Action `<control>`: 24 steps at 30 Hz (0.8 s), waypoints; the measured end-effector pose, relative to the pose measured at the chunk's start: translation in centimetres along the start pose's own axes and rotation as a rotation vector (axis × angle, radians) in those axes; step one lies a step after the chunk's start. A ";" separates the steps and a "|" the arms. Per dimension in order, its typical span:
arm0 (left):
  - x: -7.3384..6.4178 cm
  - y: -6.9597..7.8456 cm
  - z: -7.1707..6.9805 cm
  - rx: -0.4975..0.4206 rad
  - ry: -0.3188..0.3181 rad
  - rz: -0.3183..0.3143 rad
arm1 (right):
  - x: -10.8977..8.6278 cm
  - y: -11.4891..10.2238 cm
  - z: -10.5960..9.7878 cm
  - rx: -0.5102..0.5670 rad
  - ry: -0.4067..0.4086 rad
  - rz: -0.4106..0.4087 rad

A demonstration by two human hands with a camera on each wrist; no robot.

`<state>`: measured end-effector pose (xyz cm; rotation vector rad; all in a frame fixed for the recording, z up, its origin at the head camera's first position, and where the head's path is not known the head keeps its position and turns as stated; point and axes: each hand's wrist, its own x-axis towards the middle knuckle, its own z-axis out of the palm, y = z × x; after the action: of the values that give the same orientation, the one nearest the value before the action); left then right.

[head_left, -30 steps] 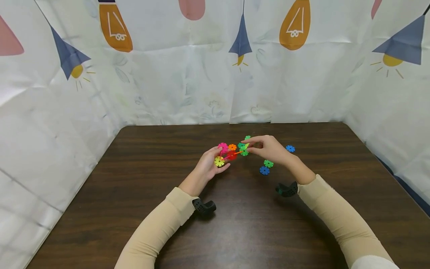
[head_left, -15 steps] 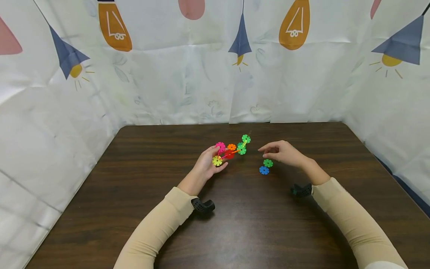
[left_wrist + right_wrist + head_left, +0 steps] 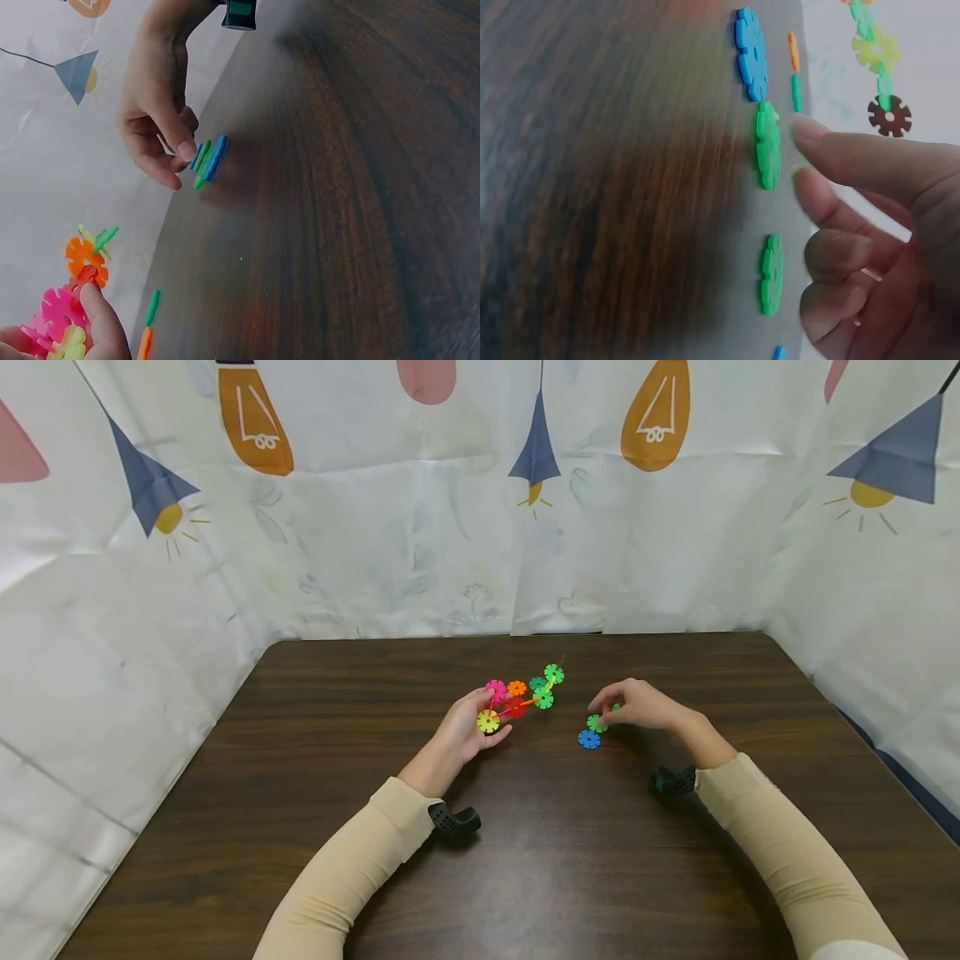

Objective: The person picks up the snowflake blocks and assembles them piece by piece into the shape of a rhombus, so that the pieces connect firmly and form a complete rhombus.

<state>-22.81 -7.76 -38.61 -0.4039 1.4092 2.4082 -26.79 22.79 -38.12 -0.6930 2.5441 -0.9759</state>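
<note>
My left hand holds a chain of slotted snowflake discs. It includes a yellow disc, a pink disc, a red disc and green discs farther out. At the chain's far end, in the right wrist view, is a dark brown disc. My right hand hovers over a loose green disc on the table. Its thumb and forefinger are apart with nothing between them, the other fingers loosely bent. A blue disc lies beside that green disc; another green disc is partly hidden in the head view.
An orange disc and a darker green disc lie on the dark wooden table behind the chain. Part of another blue disc shows at the right wrist view's lower edge. A patterned white curtain hangs around the table.
My right hand has left the chain's far end and moved right and toward me, down to the loose green disc. My left hand keeps hold of the chain almost in place.
</note>
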 end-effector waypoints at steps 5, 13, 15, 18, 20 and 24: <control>0.1 -0.2 0.0 -0.001 0.002 -0.016 | 0.3 0.0 0.1 -0.001 -0.044 0.009; 0.1 -0.4 0.1 0.027 -0.012 -0.004 | 0.6 0.1 -0.2 -0.038 -0.063 0.035; 0.1 -0.4 0.2 0.036 -0.023 -0.002 | 0.6 0.1 -0.2 -0.034 -0.064 0.035; 0.2 -0.5 0.3 0.045 -0.038 0.000 | 0.7 0.1 -0.2 -0.023 -0.060 0.030; 0.1 -0.5 0.3 0.044 -0.039 -0.004 | 0.6 0.1 -0.2 -0.019 -0.051 0.026; 0.1 -0.4 0.2 0.056 -0.034 -0.006 | 0.3 0.0 0.0 -0.030 -0.021 0.020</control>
<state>-22.74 -7.37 -38.91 -0.3521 1.4550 2.3534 -27.04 22.61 -38.14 -0.6818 2.5479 -0.9207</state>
